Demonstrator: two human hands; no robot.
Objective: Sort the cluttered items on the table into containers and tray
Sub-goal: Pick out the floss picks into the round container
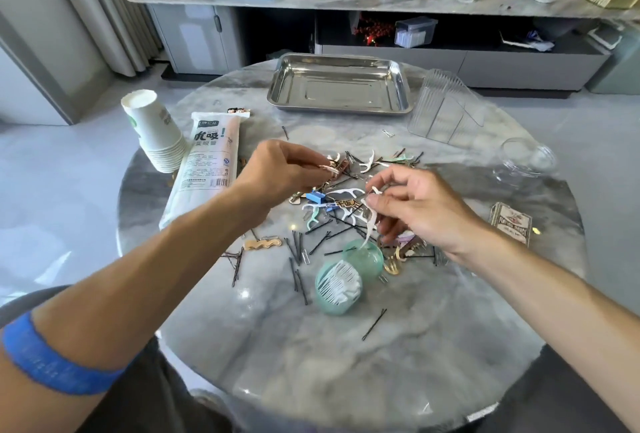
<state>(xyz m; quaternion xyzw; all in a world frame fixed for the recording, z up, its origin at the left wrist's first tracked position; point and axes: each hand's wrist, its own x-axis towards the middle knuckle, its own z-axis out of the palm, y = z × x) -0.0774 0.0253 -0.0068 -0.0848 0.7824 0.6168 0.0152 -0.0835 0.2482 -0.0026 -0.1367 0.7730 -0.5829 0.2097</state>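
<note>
A heap of floss picks (346, 195), black hairpins (298, 252), hair clips and a blue binder clip (314, 196) lies mid-table. My left hand (277, 169) pinches a small pale hair clip above the heap's left side. My right hand (415, 207) holds several white floss picks, whose tips hang over the open green round case (363, 257). The case's other half (337, 289) holds a row of white floss picks. An empty steel tray (339, 86) sits at the far edge.
A stack of paper cups (156, 134) and a bag of straws (207, 162) lie at the left. A clear ribbed holder (443, 110) and a clear round jar (526, 159) stand at the right, a card box (512, 226) nearer. A sideboard stands behind the table.
</note>
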